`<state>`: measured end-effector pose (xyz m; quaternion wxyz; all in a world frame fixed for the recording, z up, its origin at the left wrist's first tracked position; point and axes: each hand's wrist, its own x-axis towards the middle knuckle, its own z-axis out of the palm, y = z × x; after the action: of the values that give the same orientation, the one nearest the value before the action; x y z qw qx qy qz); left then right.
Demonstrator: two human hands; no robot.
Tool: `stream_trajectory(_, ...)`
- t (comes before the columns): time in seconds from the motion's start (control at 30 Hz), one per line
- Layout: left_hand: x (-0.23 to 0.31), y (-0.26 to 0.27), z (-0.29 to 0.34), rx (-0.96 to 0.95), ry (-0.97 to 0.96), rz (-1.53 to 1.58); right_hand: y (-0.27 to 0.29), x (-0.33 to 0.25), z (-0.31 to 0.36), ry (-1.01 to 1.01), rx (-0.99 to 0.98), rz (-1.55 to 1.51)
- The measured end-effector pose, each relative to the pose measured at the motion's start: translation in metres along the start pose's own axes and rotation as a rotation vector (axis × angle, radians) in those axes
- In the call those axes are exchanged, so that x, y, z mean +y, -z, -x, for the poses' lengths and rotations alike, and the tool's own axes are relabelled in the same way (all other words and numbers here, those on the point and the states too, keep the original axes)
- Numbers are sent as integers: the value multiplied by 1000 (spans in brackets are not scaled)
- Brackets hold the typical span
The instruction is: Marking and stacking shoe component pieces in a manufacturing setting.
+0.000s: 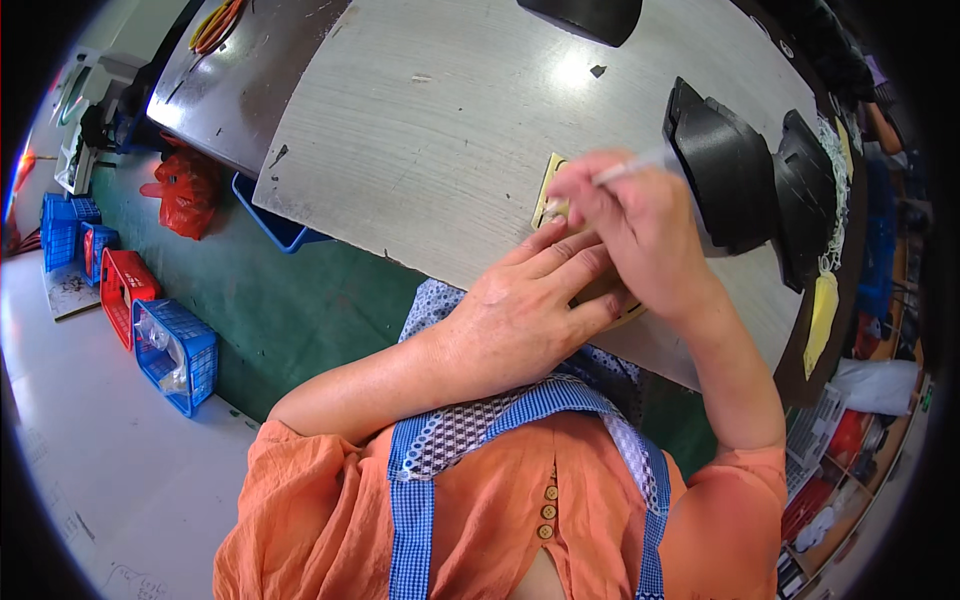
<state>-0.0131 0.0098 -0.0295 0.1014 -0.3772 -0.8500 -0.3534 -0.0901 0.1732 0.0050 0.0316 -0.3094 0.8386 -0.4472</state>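
My left hand (535,305) lies with fingers stretched out over a pale yellow flat piece (549,180) with dark slots, near the table's front edge. Most of that piece is hidden under my hands. Just above and partly over the left fingers, my right hand (645,225) is closed around a thin, pale, pen-like tool (630,165). The tool slants up to the right, and its upper end is smeared by motion. Its lower end is close to the yellow piece; whether it touches cannot be made out.
Black moulded parts (725,170) stand on the grey table (430,130) at the right, another black part (595,15) at the far edge. Dark scraps lie about the surface. Leftwards on the floor are a red bag (187,190) and blue and red baskets (178,350).
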Motion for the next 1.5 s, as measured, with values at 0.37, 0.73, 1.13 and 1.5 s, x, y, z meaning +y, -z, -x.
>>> stream_trajectory(0.37, 7, 9, -3, -82, 79, -25, 32, -16, 66, -248, 135, 231)
stream_trajectory(0.73, -10, 33, -39, -180, -27, -80, 30, -24, 95, -305, 172, 114)
stream_trajectory(1.13, -144, 47, -96, 38, 19, -350, 97, 10, 79, -360, 545, 563)
stream_trajectory(1.5, -4, 49, 11, -190, 156, -55, 46, -10, 118, -553, 530, -222)
